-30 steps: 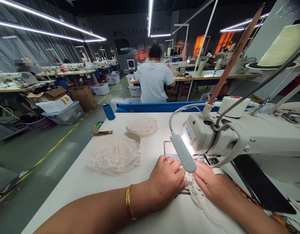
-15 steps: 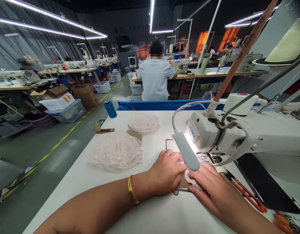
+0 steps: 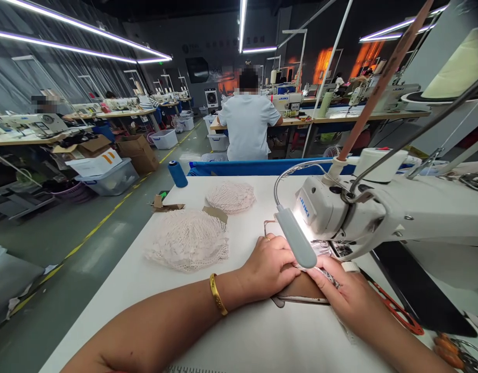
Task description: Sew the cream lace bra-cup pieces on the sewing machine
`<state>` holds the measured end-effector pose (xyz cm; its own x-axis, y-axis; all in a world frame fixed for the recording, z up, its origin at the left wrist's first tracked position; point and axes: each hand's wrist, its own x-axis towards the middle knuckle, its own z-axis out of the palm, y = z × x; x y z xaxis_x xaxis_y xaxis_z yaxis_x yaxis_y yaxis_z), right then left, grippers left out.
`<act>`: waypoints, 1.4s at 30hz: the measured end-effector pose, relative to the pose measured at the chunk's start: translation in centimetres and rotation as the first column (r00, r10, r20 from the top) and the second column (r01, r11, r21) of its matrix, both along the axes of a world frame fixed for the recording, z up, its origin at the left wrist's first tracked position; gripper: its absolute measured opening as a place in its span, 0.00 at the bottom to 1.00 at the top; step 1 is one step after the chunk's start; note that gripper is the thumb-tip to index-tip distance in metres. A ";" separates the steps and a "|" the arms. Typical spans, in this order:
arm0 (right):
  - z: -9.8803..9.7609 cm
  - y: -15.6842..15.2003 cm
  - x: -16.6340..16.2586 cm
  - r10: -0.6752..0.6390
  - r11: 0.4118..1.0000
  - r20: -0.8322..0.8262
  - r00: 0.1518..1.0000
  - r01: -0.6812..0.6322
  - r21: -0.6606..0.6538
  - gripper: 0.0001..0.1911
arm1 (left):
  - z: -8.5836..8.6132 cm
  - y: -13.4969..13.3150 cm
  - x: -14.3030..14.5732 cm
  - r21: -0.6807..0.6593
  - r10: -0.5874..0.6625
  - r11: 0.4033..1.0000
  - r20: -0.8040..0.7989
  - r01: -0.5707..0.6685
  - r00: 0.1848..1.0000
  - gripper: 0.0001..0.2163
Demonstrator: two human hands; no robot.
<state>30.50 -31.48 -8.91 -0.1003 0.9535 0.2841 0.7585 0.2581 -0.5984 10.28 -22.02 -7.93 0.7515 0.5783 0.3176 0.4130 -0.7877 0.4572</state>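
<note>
My left hand (image 3: pixel 269 269) lies curled on the white table (image 3: pixel 153 290) just in front of the white sewing machine (image 3: pixel 363 212), with a gold ring and a gold bracelet on that arm. My right hand (image 3: pixel 342 292) rests beside it under the machine's small lamp (image 3: pixel 296 237), fingers pressed on a narrow strip of white lace (image 3: pixel 330 277) near the needle. A brown flat piece (image 3: pixel 301 287) with a pale edge lies between and under both hands. How far the left hand grips the lace is hidden.
Two heaps of cream lace lie on the table, a large one (image 3: pixel 186 239) and a small one (image 3: pixel 230 197), with cardboard scraps (image 3: pixel 165 204) and a blue thread cone (image 3: pixel 177 173). Red snips (image 3: pixel 398 311) lie at right. A person in a white shirt (image 3: pixel 249 124) sits ahead with their back turned.
The lace strip that trailed toward me under my right hand has been drawn up toward the needle. Both hands have shifted slightly forward, and the brown piece now shows between them.
</note>
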 end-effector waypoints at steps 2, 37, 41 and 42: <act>-0.1 0.1 0.3 0.064 0.998 0.041 0.997 -0.065 0.019 0.15 | 0.0 -0.1 -0.1 0.074 -0.010 0.997 -0.025 0.011 1.000 0.09; 0.2 -0.6 1.3 0.257 0.961 0.307 0.916 -0.276 0.022 0.09 | 0.3 -1.5 -2.1 0.347 -0.162 0.913 -0.174 0.214 0.971 0.04; 0.0 -0.5 1.2 0.233 0.965 0.307 0.923 -0.258 0.042 0.10 | 0.2 -1.4 -2.0 0.384 -0.149 0.900 -0.171 0.206 0.974 0.03; -0.1 -0.5 1.2 0.226 0.966 0.309 0.924 -0.253 0.049 0.10 | 0.3 -1.3 -1.9 0.392 -0.141 0.898 -0.177 0.202 0.974 0.03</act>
<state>31.71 -31.97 -9.00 -0.4157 0.8635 0.2856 0.8072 0.4950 -0.3216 8.36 -23.34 -7.67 0.8815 0.2806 0.3798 0.2910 -0.9562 0.0311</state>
